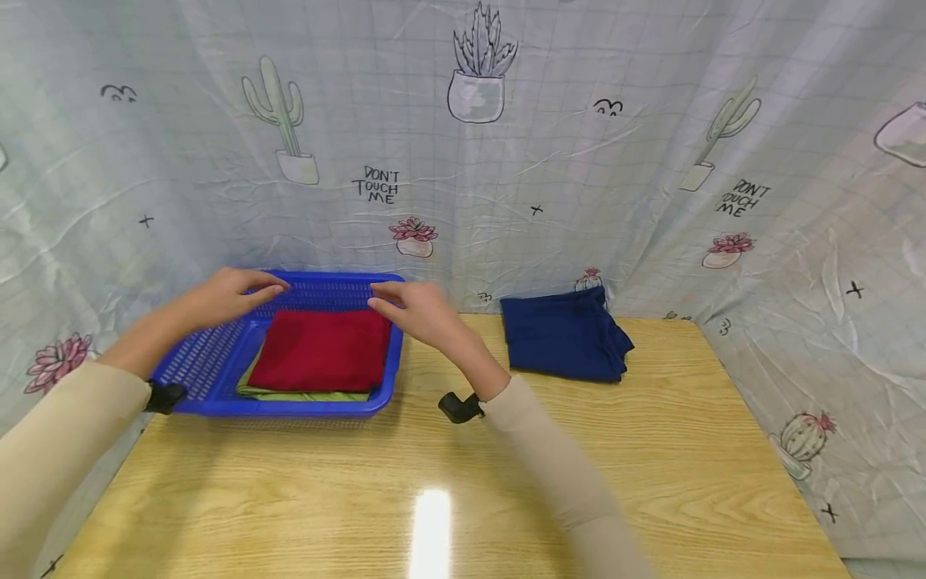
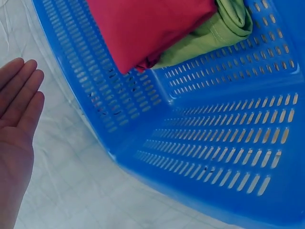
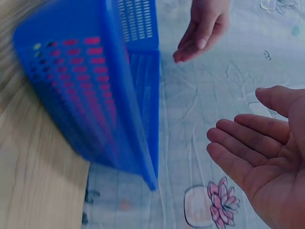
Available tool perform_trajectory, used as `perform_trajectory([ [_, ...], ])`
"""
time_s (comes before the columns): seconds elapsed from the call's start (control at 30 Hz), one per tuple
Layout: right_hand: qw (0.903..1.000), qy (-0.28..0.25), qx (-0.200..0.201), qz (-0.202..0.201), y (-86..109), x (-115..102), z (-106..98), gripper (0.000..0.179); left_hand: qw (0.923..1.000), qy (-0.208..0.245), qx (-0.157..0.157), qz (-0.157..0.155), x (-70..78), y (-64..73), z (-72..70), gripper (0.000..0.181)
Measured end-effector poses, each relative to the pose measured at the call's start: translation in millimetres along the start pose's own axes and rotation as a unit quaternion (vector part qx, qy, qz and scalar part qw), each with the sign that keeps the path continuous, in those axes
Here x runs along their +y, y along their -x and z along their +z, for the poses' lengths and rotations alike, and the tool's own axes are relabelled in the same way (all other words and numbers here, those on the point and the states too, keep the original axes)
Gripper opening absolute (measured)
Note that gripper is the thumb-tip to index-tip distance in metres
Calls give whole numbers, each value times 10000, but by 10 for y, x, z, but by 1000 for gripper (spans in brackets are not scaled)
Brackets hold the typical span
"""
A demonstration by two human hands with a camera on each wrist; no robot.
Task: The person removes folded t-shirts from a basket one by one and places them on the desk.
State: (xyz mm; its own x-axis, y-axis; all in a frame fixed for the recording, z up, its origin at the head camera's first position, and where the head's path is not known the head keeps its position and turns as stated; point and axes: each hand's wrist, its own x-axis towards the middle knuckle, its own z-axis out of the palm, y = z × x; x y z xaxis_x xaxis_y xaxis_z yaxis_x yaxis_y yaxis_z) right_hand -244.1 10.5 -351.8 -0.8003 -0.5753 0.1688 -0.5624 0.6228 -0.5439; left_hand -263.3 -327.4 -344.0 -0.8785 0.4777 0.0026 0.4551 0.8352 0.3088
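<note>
A blue plastic basket (image 1: 282, 408) with slotted walls stands at the table's back left. Inside it a folded red cloth (image 1: 321, 350) lies on a folded green cloth (image 1: 311, 396). My left hand (image 1: 230, 297) hovers over the basket's left back part, fingers extended and holding nothing; the left wrist view shows its straight fingers (image 2: 24, 88) beside the rim. Above the basket's right back corner is my right hand (image 1: 419, 310), also holding nothing, its palm and relaxed fingers showing in the right wrist view. To its right, a folded navy cloth (image 1: 564, 336) rests on the table.
The wooden table (image 1: 550, 450) reaches back to a hanging curtain (image 1: 463, 177) printed with cacti, which also runs along both sides. The basket and the navy cloth sit close to that curtain. Dark wrist mounts (image 1: 459, 408) are strapped at both wrists.
</note>
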Motion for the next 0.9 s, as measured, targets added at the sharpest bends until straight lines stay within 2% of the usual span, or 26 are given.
perform_trajectory([
  [0.2, 9996, -186, -37, 201, -182, -86, 100, 44, 9998, 112, 64, -153, -109, -26, -6, 36],
  [0.33, 9986, -304, -236, 356, -305, -109, 169, 44, 9991, 109, -108, -389, -193, -41, 7, 41],
  [0.4, 9949, -731, -455, 533, -364, -113, 210, 45, 9978, 248, -241, -568, -240, -45, 21, 43],
  [0.47, 9870, -1255, -620, 792, -409, -91, 250, 45, 9940, 716, -371, -743, -300, -70, 58, 46],
  [0.53, 9784, -1638, -690, 1057, -442, -70, 299, 45, 9842, 1393, -393, -1022, -386, -90, 142, 52],
  [0.57, 9745, -1757, -674, 1223, -449, -73, 327, 45, 9761, 1780, -382, -1186, -436, -93, 206, 54],
  [0.67, 9735, -1543, -513, 1606, -457, -121, 409, 45, 9483, 2726, -413, -1573, -576, -63, 428, 61],
  [0.77, 9702, -1326, -411, 1986, -470, -225, 447, 48, 9255, 3249, -601, -1851, -632, 3, 581, 63],
  [0.9, 9575, -1532, -523, 2387, -531, -311, 438, 55, 9101, 3545, -790, -1995, -623, 36, 607, 66],
])
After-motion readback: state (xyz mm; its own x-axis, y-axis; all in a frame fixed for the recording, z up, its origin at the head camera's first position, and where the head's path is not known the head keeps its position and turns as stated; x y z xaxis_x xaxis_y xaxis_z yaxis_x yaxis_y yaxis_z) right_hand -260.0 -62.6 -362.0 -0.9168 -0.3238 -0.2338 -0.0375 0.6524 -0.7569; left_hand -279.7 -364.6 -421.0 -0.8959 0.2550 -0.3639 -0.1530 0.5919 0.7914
